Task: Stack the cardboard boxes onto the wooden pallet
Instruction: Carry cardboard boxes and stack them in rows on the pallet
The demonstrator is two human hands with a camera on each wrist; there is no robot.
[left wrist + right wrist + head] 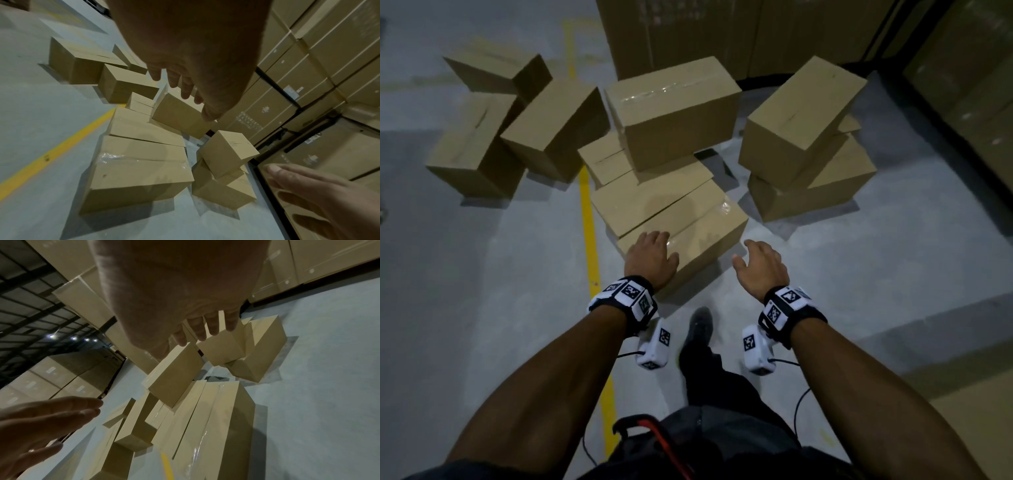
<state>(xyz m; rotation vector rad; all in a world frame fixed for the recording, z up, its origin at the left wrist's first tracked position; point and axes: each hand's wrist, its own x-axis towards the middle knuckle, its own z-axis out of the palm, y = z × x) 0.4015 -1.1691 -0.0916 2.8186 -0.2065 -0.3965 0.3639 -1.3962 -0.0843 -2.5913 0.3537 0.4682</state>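
Meanwhile the left hand (pixel 650 255) hovers over the nearest cardboard box (pixel 709 236), fingers spread wide; the right hand (pixel 763 265) beside it, fingers wide, holds nothing.

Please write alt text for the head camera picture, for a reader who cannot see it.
Two bare, open hands reach down toward the nearest cardboard box on a grey floor; the left hand is over its near corner, the right hand beside it. More boxes lie scattered behind, and a yellow line crosses the floor.
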